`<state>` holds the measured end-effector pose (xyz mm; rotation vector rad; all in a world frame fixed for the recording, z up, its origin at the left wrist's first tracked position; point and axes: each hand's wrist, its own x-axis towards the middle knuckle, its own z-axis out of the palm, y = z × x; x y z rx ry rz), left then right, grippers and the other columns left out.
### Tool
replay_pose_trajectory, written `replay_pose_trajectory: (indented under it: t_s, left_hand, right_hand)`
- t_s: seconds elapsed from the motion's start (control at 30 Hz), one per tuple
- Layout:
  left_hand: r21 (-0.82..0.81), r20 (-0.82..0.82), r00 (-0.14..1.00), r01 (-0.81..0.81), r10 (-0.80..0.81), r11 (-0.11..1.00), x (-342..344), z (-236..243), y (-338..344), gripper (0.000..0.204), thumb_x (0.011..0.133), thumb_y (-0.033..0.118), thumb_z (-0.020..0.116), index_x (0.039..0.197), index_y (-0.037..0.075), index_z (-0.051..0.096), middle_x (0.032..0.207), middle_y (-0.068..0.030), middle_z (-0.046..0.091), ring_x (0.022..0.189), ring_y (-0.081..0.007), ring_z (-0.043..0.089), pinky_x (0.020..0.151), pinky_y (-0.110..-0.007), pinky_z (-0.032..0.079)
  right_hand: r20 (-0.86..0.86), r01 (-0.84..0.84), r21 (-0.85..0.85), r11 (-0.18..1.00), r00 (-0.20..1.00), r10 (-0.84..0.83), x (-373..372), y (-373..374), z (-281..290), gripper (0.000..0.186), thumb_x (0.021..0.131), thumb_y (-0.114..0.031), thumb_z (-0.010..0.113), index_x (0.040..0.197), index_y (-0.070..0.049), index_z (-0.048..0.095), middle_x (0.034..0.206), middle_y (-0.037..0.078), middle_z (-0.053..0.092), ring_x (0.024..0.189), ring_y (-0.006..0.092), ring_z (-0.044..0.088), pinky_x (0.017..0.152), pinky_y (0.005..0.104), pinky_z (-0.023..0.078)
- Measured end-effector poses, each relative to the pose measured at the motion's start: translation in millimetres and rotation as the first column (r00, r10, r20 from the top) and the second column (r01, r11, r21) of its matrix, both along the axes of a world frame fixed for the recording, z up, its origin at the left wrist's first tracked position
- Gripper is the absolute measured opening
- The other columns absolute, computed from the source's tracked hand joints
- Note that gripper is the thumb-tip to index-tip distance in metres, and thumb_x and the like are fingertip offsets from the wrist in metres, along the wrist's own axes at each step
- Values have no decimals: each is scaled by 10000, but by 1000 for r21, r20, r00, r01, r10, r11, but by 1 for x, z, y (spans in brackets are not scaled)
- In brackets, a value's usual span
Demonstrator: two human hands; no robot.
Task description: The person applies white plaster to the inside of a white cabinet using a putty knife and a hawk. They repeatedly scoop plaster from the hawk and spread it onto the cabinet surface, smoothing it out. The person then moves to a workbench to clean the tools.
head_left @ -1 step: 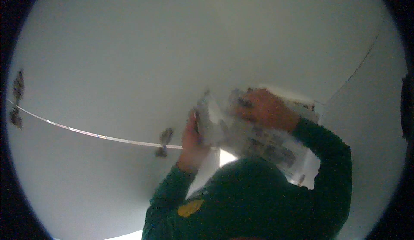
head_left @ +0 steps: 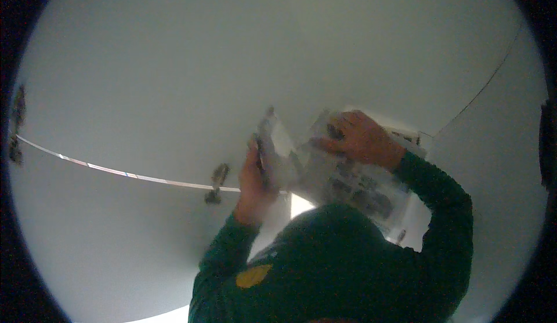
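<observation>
Holds a clear plastic bag (head_left: 316, 175) at the frame's centre with hands apart, the left hand (head_left: 255, 182) curled around its left edge, the right hand (head_left: 362, 140) bent over its upper part, too blurred to tell clamped or loose. Could spill the dark pieces (head_left: 376, 204), apparently inside, onto the desk (head_left: 174, 85) through a slack left grip.

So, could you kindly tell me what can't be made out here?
All in the head view:
dark patches in the translucent wrapping: too blurred to identify
whether the right hand grips anything: blurred
anything behind the green clothing: hidden by it
dark thing at far left: blurred, at the picture's edge
</observation>
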<state>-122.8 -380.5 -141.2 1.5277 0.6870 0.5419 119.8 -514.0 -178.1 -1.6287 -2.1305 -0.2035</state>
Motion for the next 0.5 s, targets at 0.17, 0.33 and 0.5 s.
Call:
replay_pose_trajectory:
  t_s: [0.17, 0.33, 0.5]
  left_hand:
    - [-496, 452, 876, 91, 168, 863, -4, 32, -5, 558, 966, 453, 402, 1347, 47, 373, 1262, -92, 493, 1127, -254, 508, 966, -405, 429]
    - [-171, 167, 953, -224, 252, 959, -73, -19, -4, 499, 970, 378, 420, 1317, 20, 396, 1239, -134, 512, 1093, -276, 521, 937, -423, 426]
    - [-72, 470, 807, -369, 358, 927, -113, -77, 8, 320, 973, 219, 418, 1118, -35, 547, 1044, -173, 590, 943, -275, 574, 832, -405, 444]
  right_hand:
    - [-417, 301, -169, 939, 841, -344, 4, -17, -100, 393, 944, -328, 454, 1277, -124, 490, 876, 163, 592, 796, 322, 578, 770, 435, 478]
    - [-777, 346, -543, 765, 141, -614, -91, -46, -95, 363, 922, -265, 513, 1207, -40, 514, 1026, 172, 603, 917, 282, 596, 817, 417, 482]
    - [-474, -2, -257, 966, -871, -128, -163, -42, -51, 308, 904, -220, 540, 1139, -20, 535, 1019, 144, 617, 899, 258, 612, 794, 436, 511]
